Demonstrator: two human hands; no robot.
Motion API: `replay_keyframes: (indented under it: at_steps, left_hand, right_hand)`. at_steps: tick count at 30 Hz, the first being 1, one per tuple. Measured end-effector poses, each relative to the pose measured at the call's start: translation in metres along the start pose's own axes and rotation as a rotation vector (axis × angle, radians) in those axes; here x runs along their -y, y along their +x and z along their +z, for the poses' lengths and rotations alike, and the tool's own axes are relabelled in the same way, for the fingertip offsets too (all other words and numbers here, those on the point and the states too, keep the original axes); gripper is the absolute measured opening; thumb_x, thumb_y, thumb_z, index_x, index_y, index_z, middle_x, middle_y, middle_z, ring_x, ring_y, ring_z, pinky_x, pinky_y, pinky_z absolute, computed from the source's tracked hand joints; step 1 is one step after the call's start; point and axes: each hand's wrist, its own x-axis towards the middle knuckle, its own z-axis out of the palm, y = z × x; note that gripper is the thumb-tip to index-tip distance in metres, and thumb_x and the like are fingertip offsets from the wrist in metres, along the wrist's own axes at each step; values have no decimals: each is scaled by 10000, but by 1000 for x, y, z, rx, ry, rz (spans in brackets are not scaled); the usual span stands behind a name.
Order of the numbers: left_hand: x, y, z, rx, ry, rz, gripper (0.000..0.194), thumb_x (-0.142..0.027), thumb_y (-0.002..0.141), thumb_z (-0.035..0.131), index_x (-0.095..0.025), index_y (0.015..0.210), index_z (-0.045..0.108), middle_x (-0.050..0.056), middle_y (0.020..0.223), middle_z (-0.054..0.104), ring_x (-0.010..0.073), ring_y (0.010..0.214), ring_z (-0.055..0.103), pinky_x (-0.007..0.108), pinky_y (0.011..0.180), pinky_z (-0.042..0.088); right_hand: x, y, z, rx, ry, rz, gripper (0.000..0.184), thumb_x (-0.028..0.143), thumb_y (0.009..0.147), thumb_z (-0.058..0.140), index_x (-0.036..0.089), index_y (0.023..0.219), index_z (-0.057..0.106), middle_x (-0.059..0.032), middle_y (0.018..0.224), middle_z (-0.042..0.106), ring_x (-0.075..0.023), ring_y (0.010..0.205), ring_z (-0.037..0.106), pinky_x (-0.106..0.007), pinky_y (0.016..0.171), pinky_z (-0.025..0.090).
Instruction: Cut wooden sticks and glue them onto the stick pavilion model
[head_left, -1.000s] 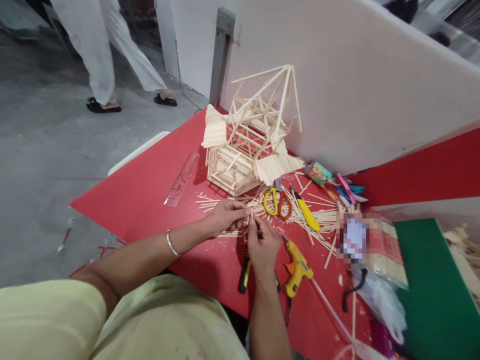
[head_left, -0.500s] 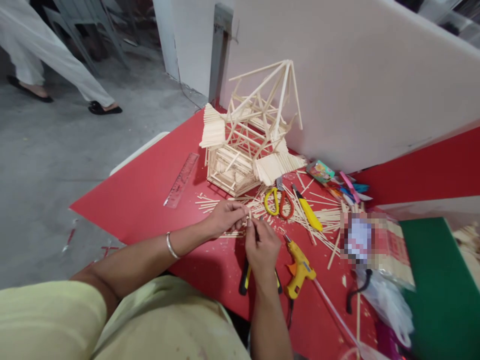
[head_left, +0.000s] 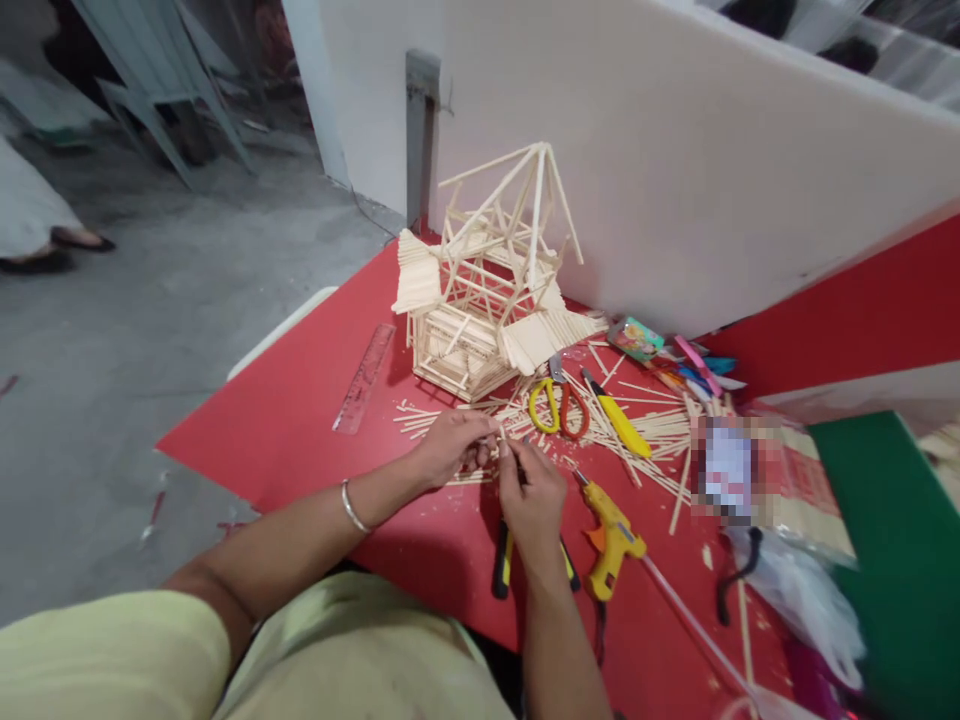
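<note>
My left hand (head_left: 450, 445) pinches a thin wooden stick (head_left: 501, 436) over the red table (head_left: 300, 420). Closed fingers of my right hand (head_left: 531, 490) grip a tool with black and yellow handles (head_left: 501, 565), its head at the same stick. Loose sticks (head_left: 645, 430) lie scattered just beyond both hands. Behind them a stick-built model house (head_left: 480, 300) stands by the white wall.
Yellow-and-orange scissors (head_left: 556, 405), a yellow utility knife (head_left: 621, 425) and a yellow glue gun (head_left: 613, 530) lie to the right. A clear ruler (head_left: 365, 377) lies left of the house. Coloured pens (head_left: 694, 365) and stick packets (head_left: 787, 480) are at right. A person walks at far left (head_left: 37, 215).
My hands stay together on the stick, almost unmoved. The view has shifted slightly, and the person in white has walked away to the left.
</note>
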Motion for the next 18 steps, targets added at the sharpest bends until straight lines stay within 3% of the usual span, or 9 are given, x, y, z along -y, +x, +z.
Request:
replay_keyframes:
  at_steps: [4, 13, 18]
  left_hand:
    - [2, -1, -1, -50, 61, 63, 258, -375, 769, 678, -139, 681, 626, -23, 467, 543, 75, 345, 419, 202, 355, 301]
    - [-7, -4, 13, -129, 69, 45, 245, -356, 733, 715, -115, 774, 700, -33, 472, 535, 47, 356, 391, 182, 380, 261]
    - [-3, -3, 11, -136, 163, 76, 273, -374, 747, 716, -111, 821, 724, -39, 443, 510, 51, 349, 377, 186, 376, 240]
  right_hand:
    - [-1, 0, 4, 3, -49, -29, 186, 253, 940, 514, 198, 1012, 677, -65, 914, 698, -178, 868, 629, -300, 816, 474]
    - [13, 3, -6, -55, -66, 13, 211, 283, 954, 495, 204, 1012, 682, -58, 921, 706, -170, 862, 629, -276, 799, 454]
    - [13, 2, -7, -26, -122, 68, 264, 314, 986, 451, 206, 951, 690, -52, 882, 700, -161, 844, 623, -266, 781, 425]
